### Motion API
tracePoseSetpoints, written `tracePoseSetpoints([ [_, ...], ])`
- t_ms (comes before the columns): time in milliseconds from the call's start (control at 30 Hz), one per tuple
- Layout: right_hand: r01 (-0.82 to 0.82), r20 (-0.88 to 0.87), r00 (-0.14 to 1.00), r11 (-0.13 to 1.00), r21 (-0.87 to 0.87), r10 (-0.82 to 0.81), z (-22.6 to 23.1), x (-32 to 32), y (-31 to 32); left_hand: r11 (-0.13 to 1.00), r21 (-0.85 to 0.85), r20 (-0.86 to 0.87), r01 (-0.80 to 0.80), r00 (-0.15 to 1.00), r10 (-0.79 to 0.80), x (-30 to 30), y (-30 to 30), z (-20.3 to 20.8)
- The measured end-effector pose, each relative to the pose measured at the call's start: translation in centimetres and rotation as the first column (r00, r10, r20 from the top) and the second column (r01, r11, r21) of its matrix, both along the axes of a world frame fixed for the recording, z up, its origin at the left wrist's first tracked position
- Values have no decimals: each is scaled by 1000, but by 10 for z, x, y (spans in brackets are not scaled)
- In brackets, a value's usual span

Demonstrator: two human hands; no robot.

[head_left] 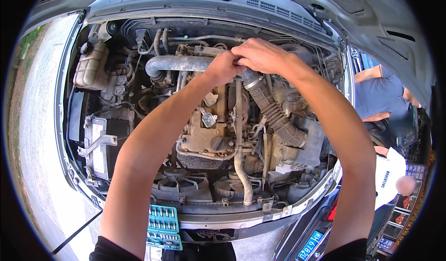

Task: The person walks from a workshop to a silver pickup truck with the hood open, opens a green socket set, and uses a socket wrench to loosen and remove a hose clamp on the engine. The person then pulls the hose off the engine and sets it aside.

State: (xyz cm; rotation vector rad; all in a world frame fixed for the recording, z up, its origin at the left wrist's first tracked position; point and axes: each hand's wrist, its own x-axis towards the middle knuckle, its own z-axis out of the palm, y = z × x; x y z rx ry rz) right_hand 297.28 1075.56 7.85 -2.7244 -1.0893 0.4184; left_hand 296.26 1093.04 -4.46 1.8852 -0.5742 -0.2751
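Bare left hand (225,68) and bare right hand (260,55) meet beyond the dusty tan metal engine cover (196,139)

A thick, grey, curved pipe (186,63) runs crosswise just beyond the cover, and both hands are at its right end. The left hand's fingers curl inward; the right hand arches over, fingers bent down close against the left. Their undersides are hidden, so whether either grips something cannot be told. Right of the cover's far end, a silver metal band clamp (252,82) rings the end of a ribbed brown rubber hose (272,110), which slants along the cover's right side. A round black cap (216,143) sits on the cover's near right part. Well left of the cover are a yellowed translucent plastic tank (92,67) and a boxy battery (98,159) with a grey metal bracket (97,143) across it. On the cover's near side stand two dusty black plastic fans (180,182) and, past them, an open teal socket case (163,218).
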Motion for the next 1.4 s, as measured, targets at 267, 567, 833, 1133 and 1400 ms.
tracePoseSetpoints([
  [267,646,-312,716,762,-43,-625,22,-15,12,995,81,169,-64,984,50,-10,6,10],
  [567,143,59,990,928,-344,-130,51,-7,25,997,-28,-21,-68,997,68,-7,7,-3],
  [833,724,-368,555,651,-228,-746,35,-16,34,995,13,145,-99,985,96,-14,11,-5],
  [1133,181,194,976,864,-470,-99,41,-21,38,1000,6,89,-23,996,22,-9,14,11],
  [1400,-51,263,936,828,-559,236,29,-17,21,997,69,246,19,969,-36,-12,5,16],
])
